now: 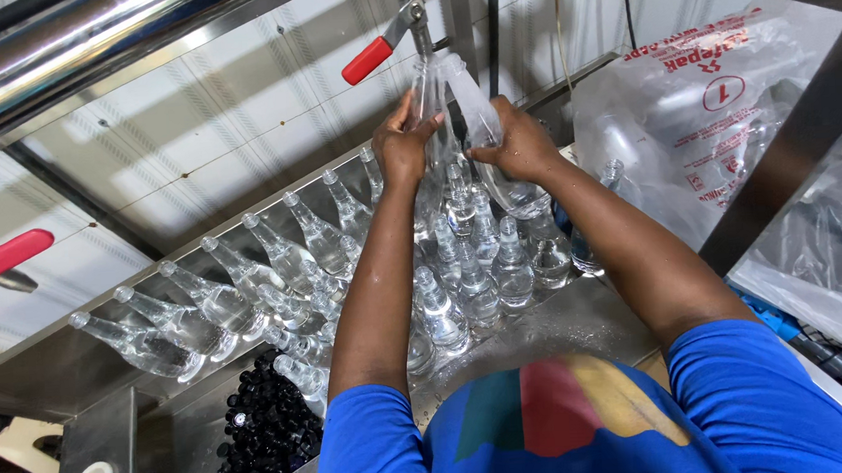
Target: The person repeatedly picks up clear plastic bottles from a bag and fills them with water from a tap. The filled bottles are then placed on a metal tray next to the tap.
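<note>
Bottle necks hidden behind hands.

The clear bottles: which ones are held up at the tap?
The two bottles gripped by the left hand and right hand under the red-handled tap; the others stand or lean below.

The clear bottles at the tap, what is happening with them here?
A person in a blue shirt holds two clear plastic bottles up to a tap with a red lever, one in the left hand, one in the right hand. Below, many bottles stand on a wet steel counter. Black caps lie in a bin.
</note>
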